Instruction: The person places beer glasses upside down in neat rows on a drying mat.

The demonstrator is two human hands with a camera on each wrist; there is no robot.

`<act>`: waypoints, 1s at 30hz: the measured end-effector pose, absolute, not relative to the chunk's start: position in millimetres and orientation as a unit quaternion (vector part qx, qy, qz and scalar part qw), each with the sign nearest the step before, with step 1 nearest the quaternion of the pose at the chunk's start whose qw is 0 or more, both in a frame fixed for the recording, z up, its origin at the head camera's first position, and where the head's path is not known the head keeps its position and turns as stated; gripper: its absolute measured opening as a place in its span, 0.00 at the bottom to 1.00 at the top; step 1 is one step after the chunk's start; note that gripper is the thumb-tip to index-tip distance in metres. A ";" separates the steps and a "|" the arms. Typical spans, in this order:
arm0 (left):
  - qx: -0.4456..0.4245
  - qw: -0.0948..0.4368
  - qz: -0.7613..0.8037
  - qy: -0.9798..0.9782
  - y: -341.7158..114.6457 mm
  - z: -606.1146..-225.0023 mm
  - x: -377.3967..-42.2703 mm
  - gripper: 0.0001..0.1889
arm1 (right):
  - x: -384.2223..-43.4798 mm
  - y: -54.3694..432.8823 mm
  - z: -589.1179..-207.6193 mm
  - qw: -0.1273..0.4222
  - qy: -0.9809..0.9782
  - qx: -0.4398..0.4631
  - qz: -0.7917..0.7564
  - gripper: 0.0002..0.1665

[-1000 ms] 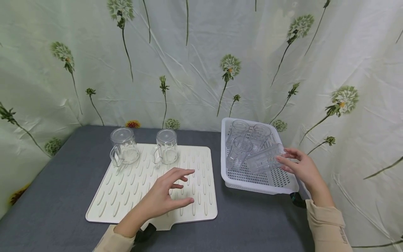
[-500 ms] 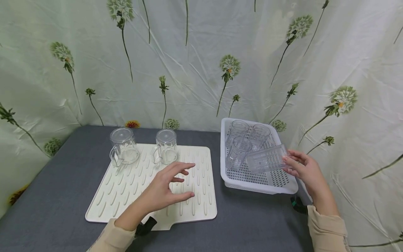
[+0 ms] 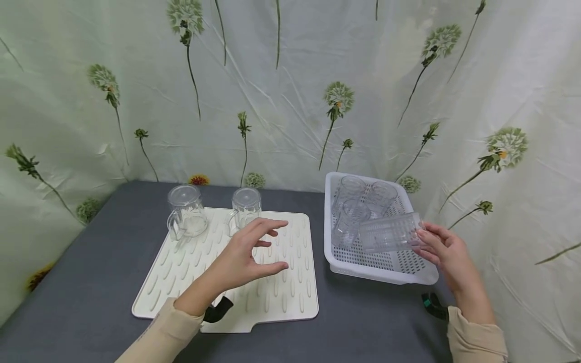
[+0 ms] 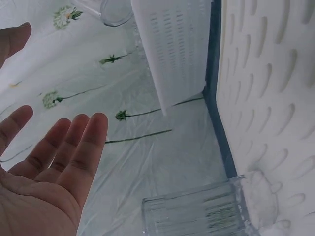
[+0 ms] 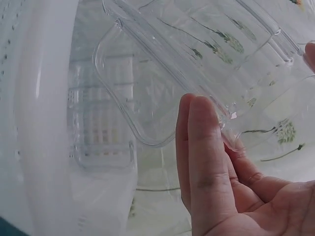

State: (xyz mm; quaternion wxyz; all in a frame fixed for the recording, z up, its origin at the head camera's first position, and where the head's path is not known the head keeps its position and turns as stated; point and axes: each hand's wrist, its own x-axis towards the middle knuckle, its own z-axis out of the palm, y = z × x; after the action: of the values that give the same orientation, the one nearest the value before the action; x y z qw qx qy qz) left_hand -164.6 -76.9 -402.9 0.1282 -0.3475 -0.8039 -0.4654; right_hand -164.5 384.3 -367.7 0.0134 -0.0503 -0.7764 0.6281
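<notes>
My right hand (image 3: 447, 252) pinches one end of a clear glass mug (image 3: 390, 233) between thumb and fingers. This mug lies slanted over the front of the white basket (image 3: 381, 272), its other end near the glasses inside. In the right wrist view its looped handle (image 5: 135, 132) shows beside my fingers (image 5: 204, 157). My left hand (image 3: 240, 254) hovers over the white ridged drying mat (image 3: 290, 302), holding nothing, thumb and fingers spread apart. Two clear glass mugs, a left one (image 3: 188, 214) and a right one (image 3: 247, 206), stand along the mat's far edge.
Several more clear glasses (image 3: 354, 217) crowd the back and left of the basket. A flowered curtain (image 3: 290, 101) hangs right behind the dark grey tabletop (image 3: 358, 322). A strip of tabletop separates the mat from the basket.
My right hand has drawn the mug slightly rightward, firming its grasp on the end. The left hand has risen a little, still spread. The head view has shifted slightly.
</notes>
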 end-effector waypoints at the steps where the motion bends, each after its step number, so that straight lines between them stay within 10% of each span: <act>1: -0.345 0.130 -0.465 -0.805 -76.1 -401.3 -165.9 0.41 | -163.8 383.7 -368.0 0.014 -0.773 -0.048 0.632 0.14; 30: -0.389 0.163 -0.453 -0.785 -59.0 -376.0 -195.1 0.43 | -168.4 314.8 -385.6 0.030 -0.653 0.004 0.756 0.11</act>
State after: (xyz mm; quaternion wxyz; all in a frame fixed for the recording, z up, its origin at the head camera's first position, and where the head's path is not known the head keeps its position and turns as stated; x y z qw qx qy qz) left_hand -195.1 -59.0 -376.0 0.1628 -0.3895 -0.7852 -0.4531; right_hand -168.4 314.8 -385.6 0.0299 0.0043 -0.6534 0.7564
